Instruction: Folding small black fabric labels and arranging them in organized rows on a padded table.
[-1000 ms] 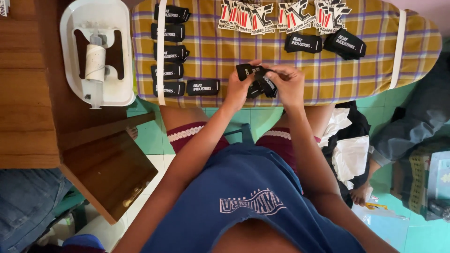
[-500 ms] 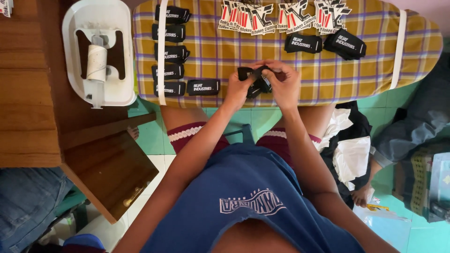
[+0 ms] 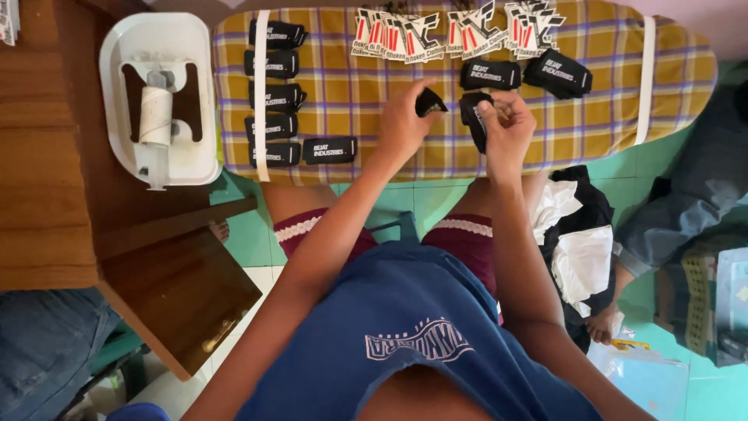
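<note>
Yellow plaid ironing board (image 3: 608, 101) spans the frame's top. Centre frame, the hands have parted: left hand (image 3: 403, 125) pinches one small black label (image 3: 429, 101), right hand (image 3: 506, 129) grips another black label (image 3: 474, 117), where before both worked one piece together; beyond, printed stickers (image 3: 460, 31) line the far edge

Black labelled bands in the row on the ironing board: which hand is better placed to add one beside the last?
Probably the left hand: pinching a black piece, it is nearer the last band than the right hand.
</note>
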